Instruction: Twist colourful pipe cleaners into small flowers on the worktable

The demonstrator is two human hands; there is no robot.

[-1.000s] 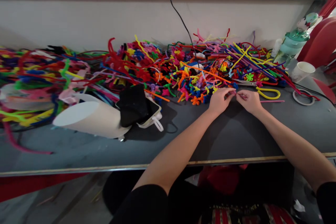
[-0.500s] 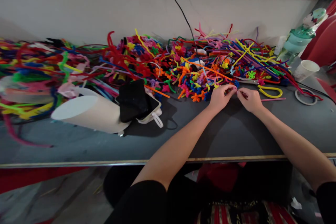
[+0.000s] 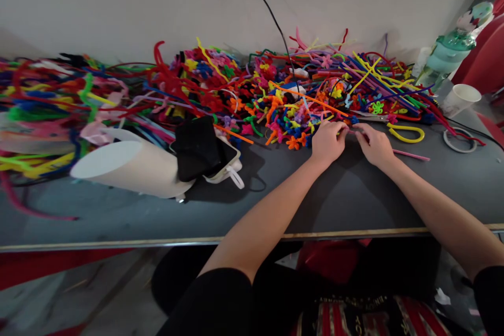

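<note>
A thin pink pipe cleaner [image 3: 411, 155] sticks out to the right from behind my right hand [image 3: 374, 144]. A short pink stretch of it shows in the small gap between my hands. My left hand [image 3: 329, 142] is closed in a pinch at the left side of that gap, thumb against the fingers. The right hand's fingers are curled and pinched too, facing the left. Both hands are just above the dark grey table [image 3: 252, 218], in front of a heap of small pipe-cleaner flowers [image 3: 293, 143]. My fingertips are partly hidden.
Scissors [image 3: 370, 117] lie behind my hands, near a yellow pipe-cleaner loop [image 3: 407, 134]. To the right are a tape roll [image 3: 449, 143], paper cup [image 3: 462, 98] and green bottle [image 3: 447, 58]. A white lamp-like cylinder [image 3: 118, 168] and black phone [image 3: 198, 148] lie left. A black cable [image 3: 271, 13] hangs down.
My hands have drawn slightly apart, and the pink stretch between them shows more. The pipe cleaner's right end has swung down toward me. The view has shifted a little.
</note>
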